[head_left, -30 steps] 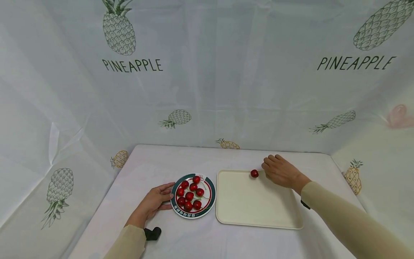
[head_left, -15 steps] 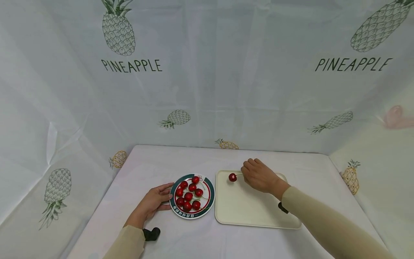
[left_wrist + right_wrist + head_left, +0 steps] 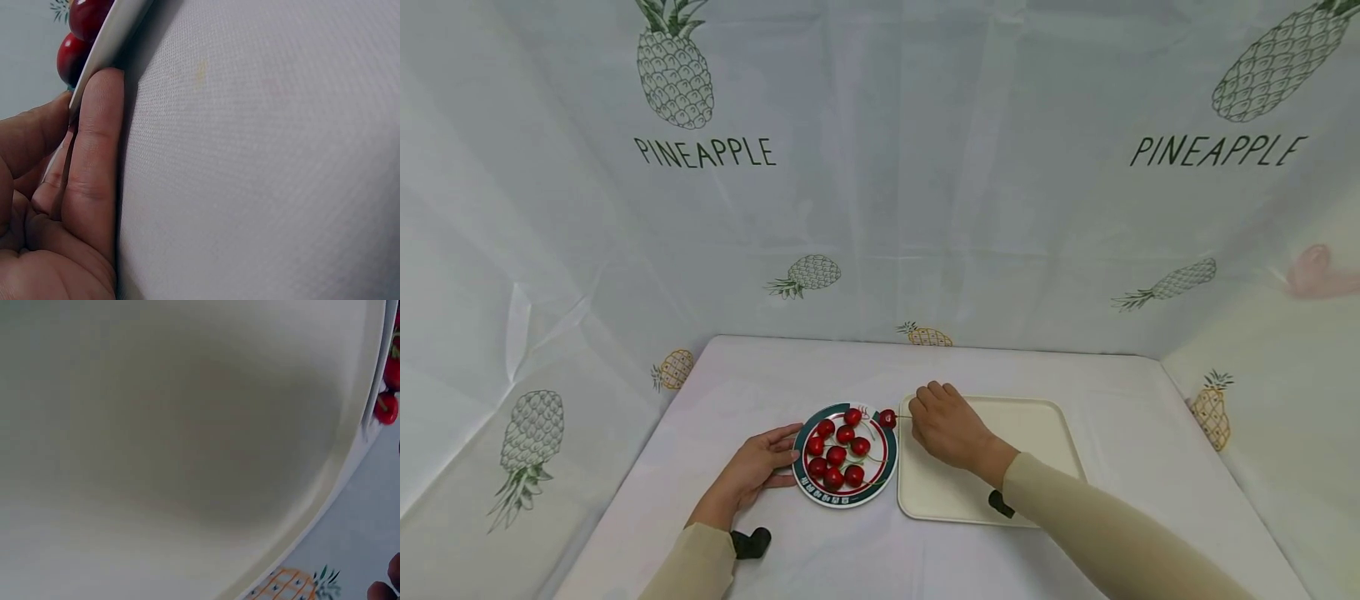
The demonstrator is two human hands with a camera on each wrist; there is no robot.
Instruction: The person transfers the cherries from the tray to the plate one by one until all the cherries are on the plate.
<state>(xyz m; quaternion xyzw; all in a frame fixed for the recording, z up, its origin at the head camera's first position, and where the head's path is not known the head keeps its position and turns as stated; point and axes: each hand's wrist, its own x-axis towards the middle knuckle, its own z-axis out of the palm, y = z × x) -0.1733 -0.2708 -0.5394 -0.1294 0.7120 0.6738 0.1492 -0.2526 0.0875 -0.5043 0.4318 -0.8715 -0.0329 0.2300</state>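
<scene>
Item: one glossy red cherry on a thin green stem point(image 3: 887, 418), pinched by the stem in the right hand point(image 3: 946, 430) and hanging over the right rim of the round green-bordered white plate point(image 3: 887, 465). The plate held eight more red cherries point(image 3: 837, 455) — it lay on the white cloth-covered tabletop point(image 3: 760, 375). The left hand point(image 3: 754, 468) pressed relaxed fingers point(image 3: 94, 156) against the plate's left edge. A rectangular cream plastic tray point(image 3: 1045, 433) stood just right of the plate — under the right forearm.

cherries point(image 3: 837, 454) glossy | tray point(image 3: 1045, 433) smooth matt plastic | tablecloth point(image 3: 281, 156) woven cloth
</scene>
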